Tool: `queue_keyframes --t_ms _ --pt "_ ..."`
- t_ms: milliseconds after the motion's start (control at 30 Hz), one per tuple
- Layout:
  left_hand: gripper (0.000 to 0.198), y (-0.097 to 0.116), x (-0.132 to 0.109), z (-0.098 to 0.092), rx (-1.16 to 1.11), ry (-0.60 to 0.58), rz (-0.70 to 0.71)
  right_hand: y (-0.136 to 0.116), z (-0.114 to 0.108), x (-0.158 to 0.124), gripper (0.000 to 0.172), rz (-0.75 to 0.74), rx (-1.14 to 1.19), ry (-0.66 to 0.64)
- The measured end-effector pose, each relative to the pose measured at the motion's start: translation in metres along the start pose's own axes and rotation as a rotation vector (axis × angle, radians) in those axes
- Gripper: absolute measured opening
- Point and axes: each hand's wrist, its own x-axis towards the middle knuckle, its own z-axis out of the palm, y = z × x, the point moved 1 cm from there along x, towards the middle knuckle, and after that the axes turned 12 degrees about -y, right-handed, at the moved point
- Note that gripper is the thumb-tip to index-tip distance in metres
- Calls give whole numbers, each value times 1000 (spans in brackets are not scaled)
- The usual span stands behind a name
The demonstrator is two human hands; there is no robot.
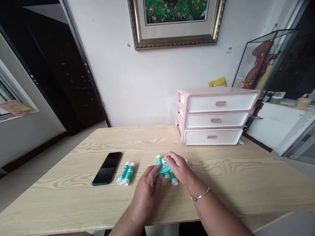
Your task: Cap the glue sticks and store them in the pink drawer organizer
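My left hand point(147, 187) and my right hand point(178, 168) meet near the middle of the light wood-grain table point(137, 144). Both grip a green-labelled glue stick point(163, 169) lying crosswise between them. Several similar white-and-green glue sticks point(170, 177) lie beneath and beside my hands, partly hidden by my fingers. To the left, a pair of glue sticks point(126, 173) lies side by side, next to a black smartphone point(107, 168). A silver bracelet point(200, 193) circles my right wrist.
A pink-and-white three-drawer organizer point(214, 116) stands at the table's back right. Behind it are a yellow packet point(218, 82) and a glass display case point(263, 62). A gilt-framed picture point(176, 23) hangs on the wall above. The table's front edge runs close to my forearms.
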Motion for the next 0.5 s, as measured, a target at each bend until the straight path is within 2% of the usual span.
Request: queue_keyframes --t_ms 133,233,333,500 --pt "33 7 8 9 305 -54 -75 -1 3 1 26 -32 -44 50" --pt "27 16 14 13 366 -136 -165 -1 4 0 23 3 -62 56" --pt "27 25 14 12 240 -206 -201 -1 3 -2 22 36 -41 32" --pt "33 29 8 0 -115 -252 -176 -6 4 -4 15 -14 54 0"
